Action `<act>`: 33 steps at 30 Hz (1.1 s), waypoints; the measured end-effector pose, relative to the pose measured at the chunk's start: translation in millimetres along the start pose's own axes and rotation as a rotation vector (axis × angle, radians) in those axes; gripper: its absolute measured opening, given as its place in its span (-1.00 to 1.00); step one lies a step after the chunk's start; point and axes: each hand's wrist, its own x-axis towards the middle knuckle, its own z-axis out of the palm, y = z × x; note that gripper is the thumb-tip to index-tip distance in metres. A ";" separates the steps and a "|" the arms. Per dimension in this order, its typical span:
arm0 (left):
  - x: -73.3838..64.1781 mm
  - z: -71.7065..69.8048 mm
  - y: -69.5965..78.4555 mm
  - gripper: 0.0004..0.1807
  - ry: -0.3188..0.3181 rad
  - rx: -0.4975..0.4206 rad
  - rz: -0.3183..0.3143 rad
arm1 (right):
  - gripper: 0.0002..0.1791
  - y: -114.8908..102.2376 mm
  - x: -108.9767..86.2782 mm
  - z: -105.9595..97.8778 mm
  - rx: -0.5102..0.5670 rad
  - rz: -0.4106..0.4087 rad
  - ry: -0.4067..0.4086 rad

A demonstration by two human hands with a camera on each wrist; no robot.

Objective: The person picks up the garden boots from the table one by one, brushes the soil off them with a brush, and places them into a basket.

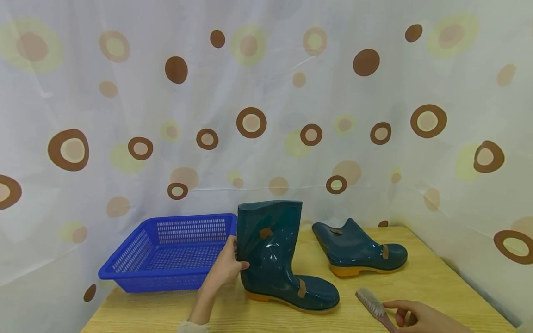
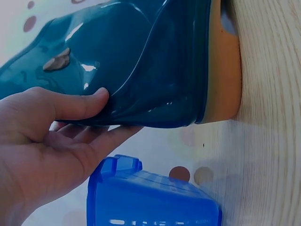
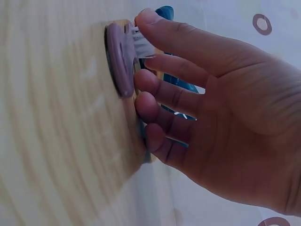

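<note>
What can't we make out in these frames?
- Brush handle: head view, cut by the bottom edge under the right hand.
- Upright boot interior: head view, hidden by its own shaft.
- Left hand fingers behind the shaft: head view, hidden by boot.
- Basket: left wrist view, cut by the bottom edge.

A: Boots?
B: Upright boot [image 1: 275, 259] and lying boot [image 1: 358, 249]: glossy smooth rubber.
A: Rest?
B: Basket [image 1: 166, 254] perforated plastic, table [image 1: 437, 277] matt wood grain, brush [image 1: 372, 303] plastic, curtain [image 1: 266, 92] thin sheeny sheet.
</note>
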 end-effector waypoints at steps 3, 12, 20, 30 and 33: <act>-0.8 -2.0 -0.3 -0.40 -0.023 -0.017 0.000 | -0.35 -1.4 1.1 1.6 0.005 0.006 0.004; -3.0 -5.5 -2.8 -0.36 -0.045 -0.057 -0.006 | -0.29 -2.8 3.1 6.7 -0.036 0.063 0.034; -1.8 -9.6 -2.9 -0.37 -0.058 -0.054 -0.013 | -0.35 -5.7 7.5 8.8 -0.141 0.152 0.096; 0.2 -10.1 -5.5 -0.39 -0.055 -0.027 -0.006 | -0.58 -13.3 6.3 13.3 -0.097 0.210 0.177; -0.2 -9.0 -6.8 -0.38 -0.055 -0.013 -0.004 | -0.63 -14.0 5.9 14.9 -0.105 0.224 0.183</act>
